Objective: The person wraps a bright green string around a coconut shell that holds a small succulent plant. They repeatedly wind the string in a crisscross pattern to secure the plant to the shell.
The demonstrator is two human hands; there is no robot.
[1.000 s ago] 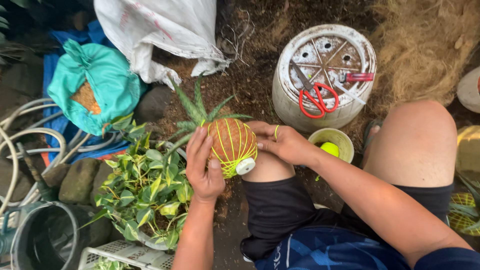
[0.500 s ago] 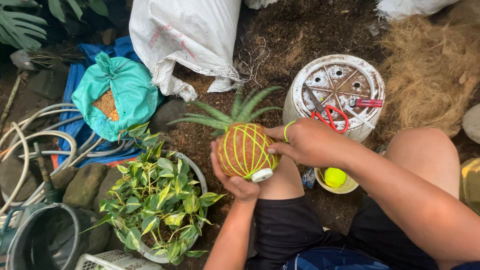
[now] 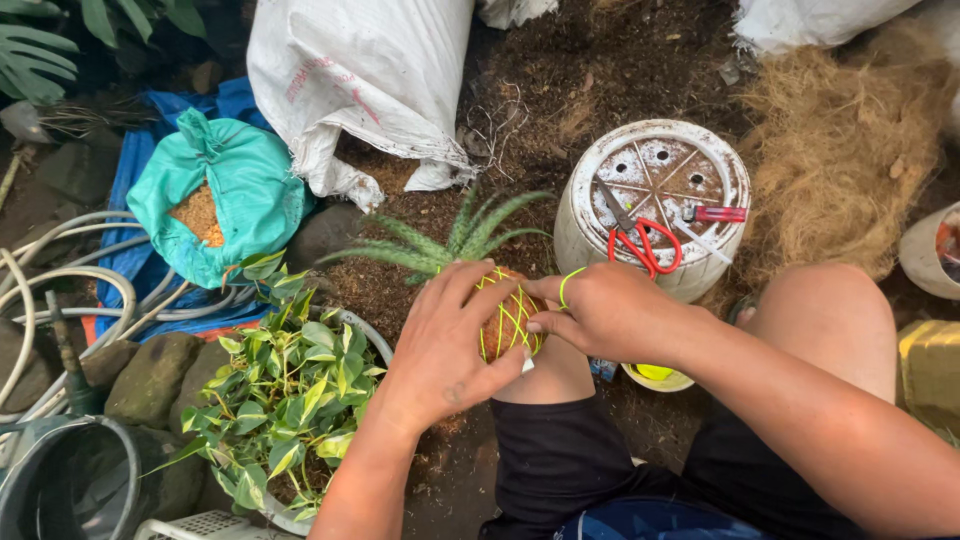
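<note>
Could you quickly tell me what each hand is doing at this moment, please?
Left hand: closed around the string-wrapped plant ball, cupping it from the side.
Right hand: closed, pinching the yellow-green string against the ball.

The plant ball (image 3: 505,318) is sitting between the left hand (image 3: 440,350) and the right hand (image 3: 605,312), above the knee. Scissors (image 3: 645,245) are lying on the upturned pot (image 3: 655,200) behind the right hand. A leafy plant (image 3: 285,390) is standing left; sacks (image 3: 350,85) are lying behind, perhaps on soil.
</note>
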